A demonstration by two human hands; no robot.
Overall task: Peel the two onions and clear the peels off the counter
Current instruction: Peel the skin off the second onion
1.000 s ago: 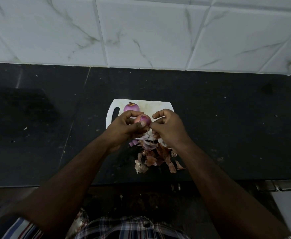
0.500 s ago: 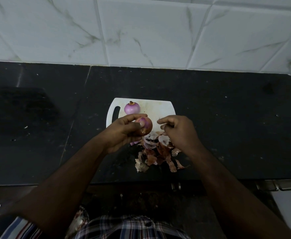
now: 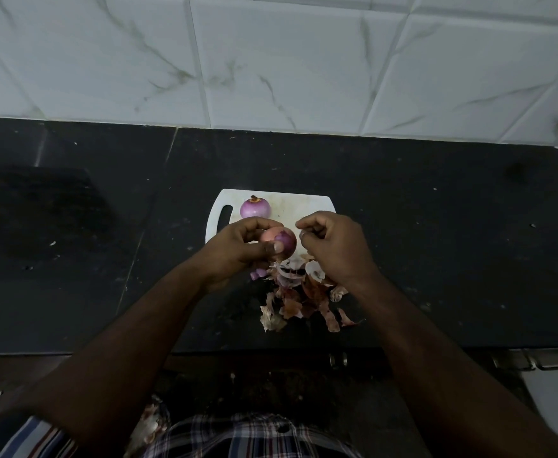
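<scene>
Second onion [image 3: 279, 243] is held in the left hand [image 3: 237, 251] grip over the cutting board [image 3: 299, 206], half skinned, right hand [image 3: 333, 246] curled just beside it, pinching unclear, so remaining skin probably gets picked next.

Papery peels [image 3: 304, 299], glossy marble-look tiles [image 3: 271, 61]

Dim, murky light; brighter wall tiles [image 3: 271, 61]; wide-angle bending at edges.
</scene>
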